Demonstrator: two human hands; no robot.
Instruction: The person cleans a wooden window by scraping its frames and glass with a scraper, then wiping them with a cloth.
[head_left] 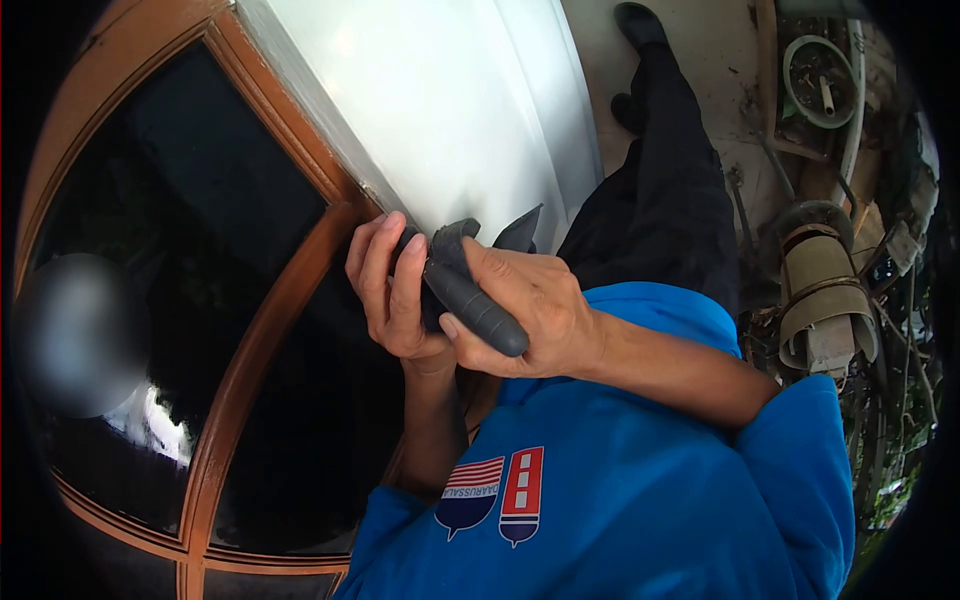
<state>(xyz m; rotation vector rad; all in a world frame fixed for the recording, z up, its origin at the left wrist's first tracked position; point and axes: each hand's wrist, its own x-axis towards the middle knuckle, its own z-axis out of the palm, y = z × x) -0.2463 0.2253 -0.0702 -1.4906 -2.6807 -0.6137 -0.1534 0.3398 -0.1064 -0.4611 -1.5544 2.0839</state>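
A dark grey, rubbery-looking thing [478, 308] with a rounded end and fine crosswise lines lies between my two hands, tilted down to the right. Its exact kind cannot be told. My right hand [535, 305] is closed around it, thumb and fingers on either side. My left hand [390, 290] has bent fingers against its upper left part, where a dark piece shows between the fingertips. A curled flap [455, 238] rises near the left fingertips. A flat pointed piece [520, 230] sticks out above the right hand; whether these are joined is hidden.
A brown wooden frame with dark glass [300, 430] stands close on the left. Beside it is a white surface [430, 100]. To the right are a round green pot [820, 80], a beige cylindrical object [822, 285] and tangled branches. Pale floor [690, 40] lies around my feet.
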